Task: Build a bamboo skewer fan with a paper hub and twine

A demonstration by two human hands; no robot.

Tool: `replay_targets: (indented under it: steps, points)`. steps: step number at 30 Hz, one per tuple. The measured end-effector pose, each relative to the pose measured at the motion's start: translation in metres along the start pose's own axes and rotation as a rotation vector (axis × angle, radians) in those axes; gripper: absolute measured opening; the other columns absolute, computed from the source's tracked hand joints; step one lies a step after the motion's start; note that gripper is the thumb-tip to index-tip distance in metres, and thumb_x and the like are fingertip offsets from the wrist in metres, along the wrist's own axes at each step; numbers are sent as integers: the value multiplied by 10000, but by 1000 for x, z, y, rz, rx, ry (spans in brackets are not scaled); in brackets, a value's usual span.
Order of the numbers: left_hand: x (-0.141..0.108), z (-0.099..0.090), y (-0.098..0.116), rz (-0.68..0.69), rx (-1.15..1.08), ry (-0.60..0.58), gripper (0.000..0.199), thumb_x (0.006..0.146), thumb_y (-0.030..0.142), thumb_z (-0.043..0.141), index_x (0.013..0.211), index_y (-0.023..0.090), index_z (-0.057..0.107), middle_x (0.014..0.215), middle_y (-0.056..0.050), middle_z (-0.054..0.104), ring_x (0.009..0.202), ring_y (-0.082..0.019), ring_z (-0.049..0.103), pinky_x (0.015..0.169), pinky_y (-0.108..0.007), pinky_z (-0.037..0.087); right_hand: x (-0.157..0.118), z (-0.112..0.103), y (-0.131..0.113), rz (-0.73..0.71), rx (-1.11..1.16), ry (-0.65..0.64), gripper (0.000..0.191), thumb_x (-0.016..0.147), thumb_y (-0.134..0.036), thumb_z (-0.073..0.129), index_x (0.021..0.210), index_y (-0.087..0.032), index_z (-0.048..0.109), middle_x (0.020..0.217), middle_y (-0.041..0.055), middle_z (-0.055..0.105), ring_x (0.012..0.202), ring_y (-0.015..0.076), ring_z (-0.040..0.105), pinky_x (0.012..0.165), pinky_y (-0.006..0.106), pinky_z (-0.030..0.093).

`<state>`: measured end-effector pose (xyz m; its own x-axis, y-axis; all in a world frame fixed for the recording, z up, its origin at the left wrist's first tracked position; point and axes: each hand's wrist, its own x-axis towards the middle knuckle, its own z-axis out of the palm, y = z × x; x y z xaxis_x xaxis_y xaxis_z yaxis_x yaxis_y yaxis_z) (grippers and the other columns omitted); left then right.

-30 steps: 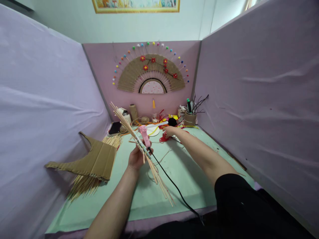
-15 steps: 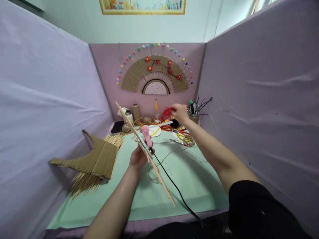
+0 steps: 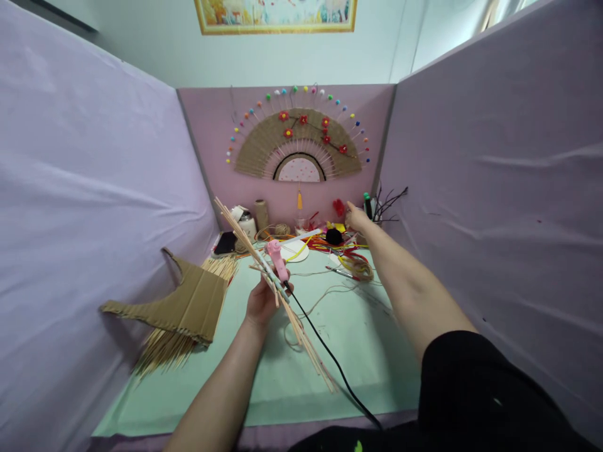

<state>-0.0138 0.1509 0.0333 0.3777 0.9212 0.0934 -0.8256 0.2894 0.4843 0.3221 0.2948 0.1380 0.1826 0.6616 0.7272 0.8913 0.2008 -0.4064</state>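
Note:
My left hand [image 3: 262, 302] is closed around a bundle of thin wooden sticks [image 3: 308, 345], with a pale strip along its middle. The pink hot glue gun [image 3: 277, 258] rests in the same grip, its black cord [image 3: 330, 351] running down to the front edge. My right hand [image 3: 357, 218] is stretched out to the back right, a finger pointing up and left. A bright red piece [image 3: 338, 207], its kind too blurred to tell, is just left of those fingertips, apart from them. Close by lie a black pompom [image 3: 334, 236] and yellow and red craft stems [image 3: 362, 258].
On the left, a cut cardboard piece [image 3: 188, 301] leans over a heap of thin sticks [image 3: 162, 351]. A phone [image 3: 225, 243], jar [image 3: 247, 224] and twine spool [image 3: 261, 215] stand behind. Dark twigs [image 3: 389, 204] rise at the right. A decorated fan [image 3: 264, 147] hangs on the back panel.
My right hand has moved right and let go of the red piece, which is now apart from the fingers. My left hand keeps its hold almost unmoved. The view has shifted slightly.

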Motion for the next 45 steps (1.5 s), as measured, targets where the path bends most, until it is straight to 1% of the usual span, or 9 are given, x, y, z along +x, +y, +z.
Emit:
replay_targets:
  steps: [4,10,16,24,28,35,36,40,45]
  points:
    - [0,0,0,-8,-1,-5,257,920,238,569,1162,258,652,1242,-90,658,1041,-236,652,917,-442,524,-22,19,12,200,-41,-163,300,934,-344,599,1156,-144,627,1139,94,656,985,203,650,857,389,545]
    - [1,0,-2,-11,-2,-17,235,913,216,575,1125,242,675,1265,-93,648,1064,-242,648,887,-414,522,-55,9,11,408,-80,-198,322,940,-379,508,829,-146,699,852,100,715,864,237,669,769,329,502]
    - [4,-4,-1,-13,11,-45,154,904,181,569,978,192,704,1252,-96,663,1028,-230,658,891,-413,525,-74,15,25,499,-3,-279,323,937,-376,600,1174,-157,609,1162,72,640,987,197,645,850,404,557]
    - [2,2,-1,-16,-4,-13,192,927,193,535,1032,203,696,1173,-85,698,982,-202,670,942,-423,517,-74,11,25,500,133,-316,346,931,-345,612,1226,-166,587,1239,92,612,1060,216,626,899,438,539]
    - [0,6,-3,-10,-7,-24,165,919,197,544,975,178,697,1141,-97,704,951,-204,672,907,-408,528,-79,-6,-9,429,272,-429,253,884,-316,635,1025,-113,692,1026,103,715,951,221,655,846,360,515]
    - [-3,11,-7,-34,11,-14,131,892,184,577,926,159,701,995,-87,732,861,-207,690,867,-411,535,-136,-16,-127,126,836,-866,353,797,-504,674,925,-181,740,946,40,741,883,169,645,781,276,511]
    - [-3,11,-8,-53,16,-14,137,898,190,571,912,150,702,935,-83,736,811,-202,691,873,-421,534,-142,-12,-141,167,948,-894,360,747,-512,722,877,-177,731,884,31,732,844,168,635,755,273,507]
    - [-2,10,-10,-113,21,3,191,931,222,536,911,127,700,818,-73,737,696,-187,684,889,-428,528,-154,11,-172,370,1065,-858,381,688,-535,743,741,-166,664,670,2,653,638,138,571,604,251,456]
    - [3,8,-14,-141,-25,55,216,956,245,522,1031,125,685,895,-79,753,845,-198,715,898,-362,520,-153,23,-168,501,1067,-703,335,727,-490,675,672,-166,611,589,2,610,574,136,542,554,254,417]
